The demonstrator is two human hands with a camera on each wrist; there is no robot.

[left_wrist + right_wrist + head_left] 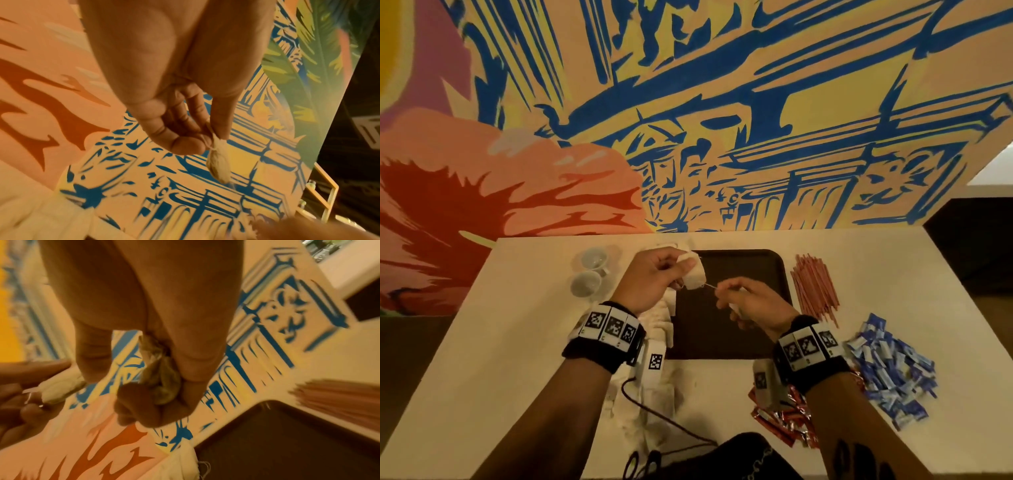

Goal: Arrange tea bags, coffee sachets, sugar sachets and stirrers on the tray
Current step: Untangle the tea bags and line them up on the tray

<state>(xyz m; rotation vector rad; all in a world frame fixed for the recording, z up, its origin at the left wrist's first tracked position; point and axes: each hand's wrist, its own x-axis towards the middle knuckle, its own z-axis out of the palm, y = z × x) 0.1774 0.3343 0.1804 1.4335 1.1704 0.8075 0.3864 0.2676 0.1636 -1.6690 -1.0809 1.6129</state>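
Above the left half of the dark tray [726, 339], my left hand [678, 271] pinches a white tea bag [697, 274] between thumb and fingers; the bag [218, 162] hangs below the fingertips [191, 146]. My right hand [724, 295] is close by on the right, pinching the thin string that runs from that bag. In its palm it also grips a crumpled tea bag [162, 382]. More tea bags [658, 330] lie heaped along the tray's left edge. Pink stirrers [813, 287] lie right of the tray.
Blue sugar sachets [890, 366] are piled at the right. Red coffee sachets [787, 418] lie under my right wrist. Two small clear cups [589, 274] stand at the back left. A painted wall rises behind the white table [524, 325]. A black cable [664, 416] crosses the front.
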